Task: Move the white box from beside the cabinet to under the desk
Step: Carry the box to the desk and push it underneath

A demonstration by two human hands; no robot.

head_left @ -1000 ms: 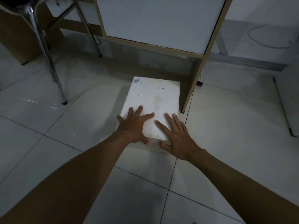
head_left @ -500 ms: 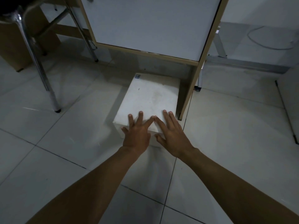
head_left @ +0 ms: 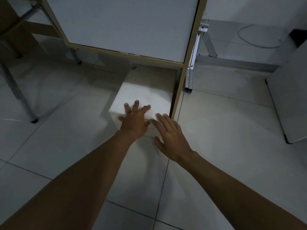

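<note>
The white box point(head_left: 146, 90) lies flat on the tiled floor, its far half in shadow beneath the desk point(head_left: 123, 27), a white panel with a light wooden frame. The box's right side runs close along the desk's wooden side leg point(head_left: 181, 87). My left hand point(head_left: 135, 121) rests flat with spread fingers on the box's near top edge. My right hand point(head_left: 171, 136) is flat too, fingertips on the box's near right corner and palm over the front face.
Chrome chair legs point(head_left: 18, 90) stand at the left, with a brown wooden piece point(head_left: 11, 30) behind. A metal bracket leg point(head_left: 191, 75) stands right of the desk leg. A white cabinet point(head_left: 290, 103) is at the right edge, a cable point(head_left: 255, 42) on the floor behind.
The box has slid away from me, further beneath the desk; its small printed corner mark now lies in shadow. Both hands followed it forward and drew closer together at its near edge.
</note>
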